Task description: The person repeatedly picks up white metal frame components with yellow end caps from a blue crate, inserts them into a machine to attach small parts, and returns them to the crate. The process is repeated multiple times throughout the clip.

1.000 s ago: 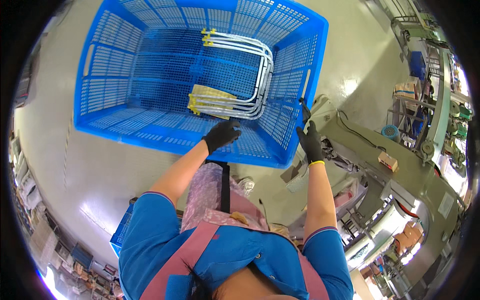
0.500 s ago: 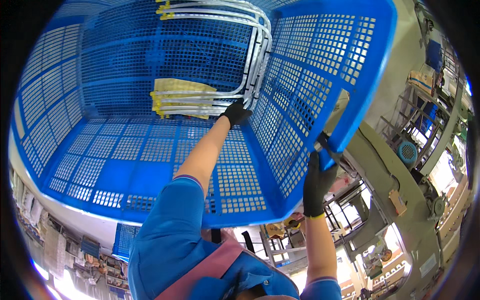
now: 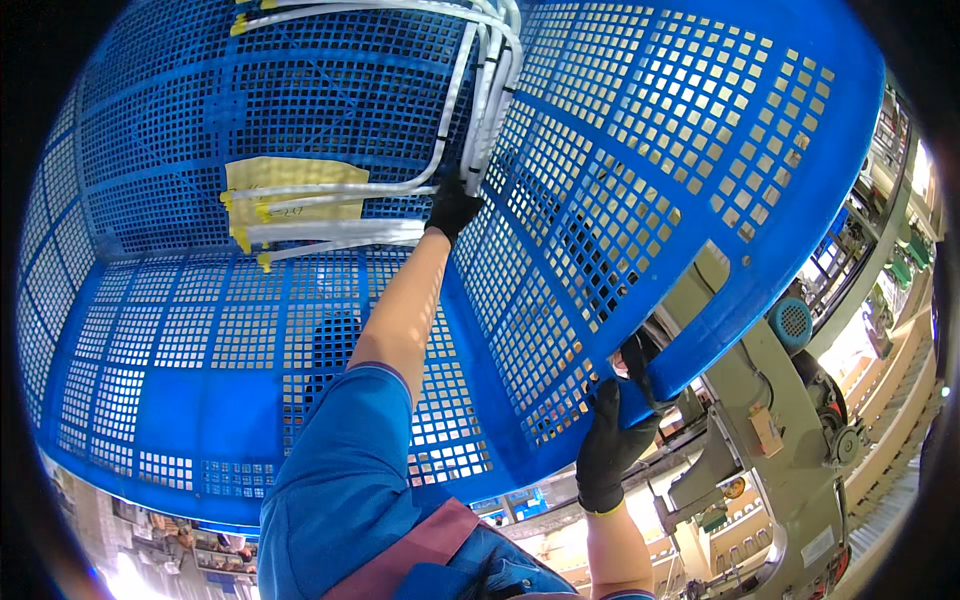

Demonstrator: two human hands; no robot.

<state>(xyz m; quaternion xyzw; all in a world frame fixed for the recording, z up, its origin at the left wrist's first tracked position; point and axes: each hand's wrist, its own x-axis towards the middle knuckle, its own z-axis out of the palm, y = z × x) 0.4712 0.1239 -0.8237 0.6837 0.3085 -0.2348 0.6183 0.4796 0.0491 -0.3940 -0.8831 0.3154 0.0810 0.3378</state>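
Observation:
A large blue perforated plastic basket (image 3: 210, 412) fills most of the view, tilted with its open side facing me. Inside lie several bent white tubes (image 3: 482, 105) with yellow ends and black marks. My left hand (image 3: 453, 208), in a black glove, reaches in and closes around the tubes at their lower right bend; its fingers are partly hidden. Under the lower tube ends is a yellow sheet of paper (image 3: 335, 205) with handwriting. Gloved in black too, my right hand (image 3: 618, 440) grips the basket's rim at the handle opening on the right.
A grey-green machine (image 3: 790, 455) stands to the right beyond the basket, with a round blue motor cover (image 3: 791, 322) beside it. Shelves with small items (image 3: 215, 555) appear at the lower left. Racks and bright windows lie farther right.
The basket looks larger and closer, its right rim further right. The tubes and my left hand have shifted left in view, still together. My right hand sits slightly lower on the same handle.

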